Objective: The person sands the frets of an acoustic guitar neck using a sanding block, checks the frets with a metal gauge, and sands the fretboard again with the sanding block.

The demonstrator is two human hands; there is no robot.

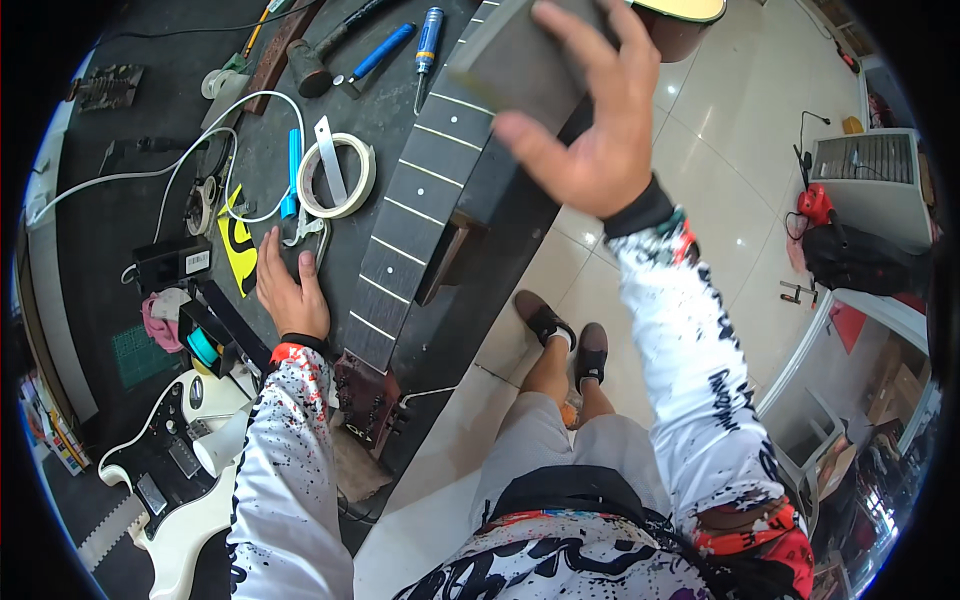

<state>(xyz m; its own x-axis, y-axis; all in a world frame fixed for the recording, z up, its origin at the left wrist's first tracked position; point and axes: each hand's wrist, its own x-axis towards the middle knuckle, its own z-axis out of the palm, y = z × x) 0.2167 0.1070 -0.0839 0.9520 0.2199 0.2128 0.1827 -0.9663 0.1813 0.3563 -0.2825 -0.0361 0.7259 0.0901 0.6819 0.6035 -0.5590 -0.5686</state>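
Note:
A guitar neck with a dark fretboard (412,205), pale fret lines and dot inlays runs diagonally across the dark workbench. Its reddish-brown headstock (366,405) points toward me. Over the far end of the fretboard, my right hand (595,130) grips a flat grey block (515,65), thumb at the near edge and fingers across the top; hand and block are slightly blurred. My left hand (290,292) rests open on the bench left of the neck, fingers stretched and thumb apart, holding nothing. Just beyond its fingertips lies a small silvery metal tool (303,230).
A masking tape roll (360,193), blue screwdriver (428,45), mallet (310,70) and white cable (165,173) lie left of the neck. A wooden support (452,255) stands beside it. A white guitar body (180,545) lies near left. Right of the bench is tiled floor (700,130).

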